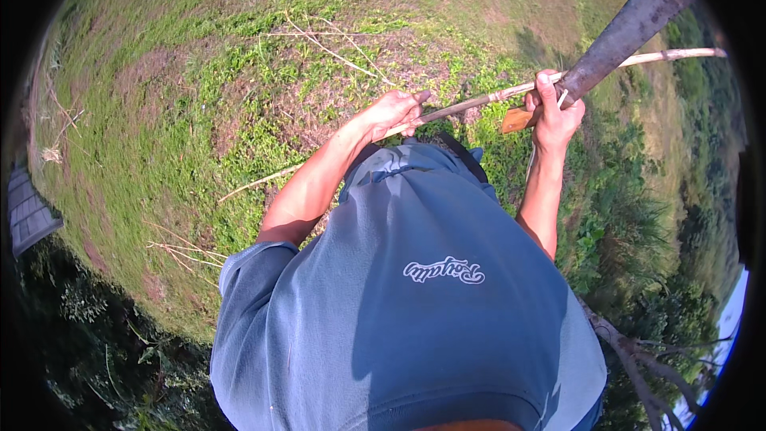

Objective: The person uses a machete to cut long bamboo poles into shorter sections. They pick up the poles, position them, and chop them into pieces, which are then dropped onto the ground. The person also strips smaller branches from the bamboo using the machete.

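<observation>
A long, thin, pale stick (463,106) runs slantwise across the front of my body, from the grass at lower left up to the far right. My left hand (395,115) is closed round it near its middle. In my right hand (556,118) is a machete, gripped by its brown wooden handle (519,120). The wide, dark, stained machete blade (626,36) points up and to the right and crosses over the stick. My right thumb lies against the stick beside the blade's base; whether those fingers also grip the stick, I cannot tell.
Dry stalks (339,49) lie on the grass ahead, and more thin stalks (187,251) lie at left. Bushes (622,231) grow along the right. A bare branch (638,355) shows at lower right, and a grey slatted structure (32,211) stands at the far left.
</observation>
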A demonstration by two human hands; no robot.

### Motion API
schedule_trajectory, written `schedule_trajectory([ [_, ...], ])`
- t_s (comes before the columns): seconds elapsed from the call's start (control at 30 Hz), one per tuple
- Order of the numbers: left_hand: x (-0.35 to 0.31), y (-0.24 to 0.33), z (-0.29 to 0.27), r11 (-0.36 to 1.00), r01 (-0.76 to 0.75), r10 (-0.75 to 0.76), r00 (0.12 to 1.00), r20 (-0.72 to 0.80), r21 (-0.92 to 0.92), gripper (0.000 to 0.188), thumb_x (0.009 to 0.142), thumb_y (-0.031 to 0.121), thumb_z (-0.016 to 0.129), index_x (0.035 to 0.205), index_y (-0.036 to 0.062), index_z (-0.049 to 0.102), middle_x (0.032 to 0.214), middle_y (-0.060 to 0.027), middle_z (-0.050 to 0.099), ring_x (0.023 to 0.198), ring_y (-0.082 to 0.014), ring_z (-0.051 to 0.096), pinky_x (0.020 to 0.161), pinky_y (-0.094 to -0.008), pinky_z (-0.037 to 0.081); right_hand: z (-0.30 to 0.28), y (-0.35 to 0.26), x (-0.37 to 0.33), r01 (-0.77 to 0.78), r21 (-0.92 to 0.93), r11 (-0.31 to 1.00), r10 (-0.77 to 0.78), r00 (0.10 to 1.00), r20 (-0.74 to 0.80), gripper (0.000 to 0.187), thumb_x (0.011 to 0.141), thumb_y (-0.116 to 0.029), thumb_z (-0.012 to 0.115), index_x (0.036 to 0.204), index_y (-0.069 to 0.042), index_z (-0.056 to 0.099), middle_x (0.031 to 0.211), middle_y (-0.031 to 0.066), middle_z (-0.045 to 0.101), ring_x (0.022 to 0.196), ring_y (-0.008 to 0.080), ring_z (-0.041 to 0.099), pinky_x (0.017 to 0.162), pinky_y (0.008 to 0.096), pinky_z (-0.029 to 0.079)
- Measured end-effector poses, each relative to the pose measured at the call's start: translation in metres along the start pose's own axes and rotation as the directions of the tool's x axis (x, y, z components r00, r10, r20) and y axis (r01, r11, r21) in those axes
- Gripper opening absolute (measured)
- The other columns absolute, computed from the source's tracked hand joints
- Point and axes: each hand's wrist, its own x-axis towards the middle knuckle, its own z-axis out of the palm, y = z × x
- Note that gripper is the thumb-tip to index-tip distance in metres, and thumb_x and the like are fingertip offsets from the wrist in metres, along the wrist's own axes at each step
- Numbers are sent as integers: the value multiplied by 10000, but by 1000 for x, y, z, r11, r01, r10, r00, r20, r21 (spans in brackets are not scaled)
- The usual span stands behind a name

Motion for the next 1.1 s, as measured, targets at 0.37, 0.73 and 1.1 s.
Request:
schedule_trajectory([
  [0.37,-20,17,20,979,37,-58,993,102,199,267,941,221,591,888,-30,664,746,-117,664,546,-135,624,489,-240,514,-11,6,7,-66,160,985,38,984,175,186,876,-104,633,982,40,581,611,26,494,493,128,488,552,309,471],
  [0.73,-46,-28,-52,636,-362,587,800,-123,682,459,935,441,559,1032,0,640,752,-66,653,727,-185,622,707,-326,503,-27,9,26,-91,149,985,82,994,70,232,877,-125,634,1013,52,573,631,13,447,527,123,465,560,301,456],
  [1.1,-66,-60,-15,28,-303,909,404,102,953,258,779,120,755,985,29,629,781,-100,625,651,-243,608,575,-341,491,-31,-3,62,-64,249,966,66,998,3,176,874,-136,667,904,9,571,633,16,462,517,127,466,536,298,459],
])
